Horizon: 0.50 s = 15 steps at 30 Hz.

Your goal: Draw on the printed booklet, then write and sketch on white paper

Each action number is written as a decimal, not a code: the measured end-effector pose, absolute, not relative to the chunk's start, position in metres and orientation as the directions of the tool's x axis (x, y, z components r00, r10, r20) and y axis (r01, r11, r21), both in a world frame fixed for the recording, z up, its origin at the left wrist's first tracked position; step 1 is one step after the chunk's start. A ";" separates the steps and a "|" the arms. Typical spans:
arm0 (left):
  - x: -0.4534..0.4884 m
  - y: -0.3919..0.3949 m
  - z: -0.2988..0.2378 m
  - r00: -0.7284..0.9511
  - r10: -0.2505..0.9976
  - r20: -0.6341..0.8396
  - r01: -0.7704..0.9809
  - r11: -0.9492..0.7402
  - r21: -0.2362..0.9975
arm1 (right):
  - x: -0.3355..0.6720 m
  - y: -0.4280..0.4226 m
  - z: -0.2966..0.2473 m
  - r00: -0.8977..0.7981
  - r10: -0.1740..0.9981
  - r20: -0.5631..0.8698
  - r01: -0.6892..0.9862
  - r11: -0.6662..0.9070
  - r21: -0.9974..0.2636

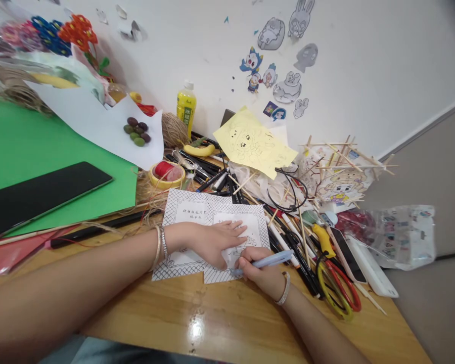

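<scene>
My left hand [214, 241] lies flat with its fingers stretched out on a white colouring sheet [250, 222] with a patterned border, holding it down on the wooden table [212, 318]. A second bordered sheet [191, 207] lies beside it, partly under my wrist. My right hand [258, 270] is closed around a pale blue pen [267, 261], whose tip rests on the lower part of the sheet just below my left fingers. Both wrists wear bracelets.
Several black markers [212, 177] and wooden sticks [345, 156] crowd the table behind the sheets. Scissors [335, 283] and a phone [347, 253] lie to the right. A yellow drawing [252, 141], tape roll [167, 173], twine ball [173, 129], bottle [185, 108], green paper [41, 146] and dark tablet [41, 189] sit behind.
</scene>
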State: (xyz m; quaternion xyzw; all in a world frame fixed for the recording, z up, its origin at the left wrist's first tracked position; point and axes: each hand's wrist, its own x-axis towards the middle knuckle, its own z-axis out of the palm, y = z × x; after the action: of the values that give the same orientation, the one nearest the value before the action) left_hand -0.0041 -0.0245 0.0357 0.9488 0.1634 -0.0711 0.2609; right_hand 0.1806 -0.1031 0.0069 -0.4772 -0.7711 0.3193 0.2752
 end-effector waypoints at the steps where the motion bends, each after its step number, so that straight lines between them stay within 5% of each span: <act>1: -0.004 -0.024 0.036 0.936 0.273 -0.221 0.348 -0.810 0.472 | 0.181 -0.103 0.007 -0.384 0.916 0.114 0.553 0.327 -0.767; 15: -0.004 -0.024 0.035 0.938 0.270 -0.218 0.343 -0.813 0.471 | 0.179 -0.104 0.007 -0.365 0.923 0.118 0.512 0.305 -0.803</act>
State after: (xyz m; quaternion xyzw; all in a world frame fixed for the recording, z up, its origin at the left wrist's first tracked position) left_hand -0.0036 -0.0237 0.0353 0.9494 0.1613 -0.0705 0.2600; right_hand 0.1793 -0.1036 0.0069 -0.4780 -0.7506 0.3451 0.2983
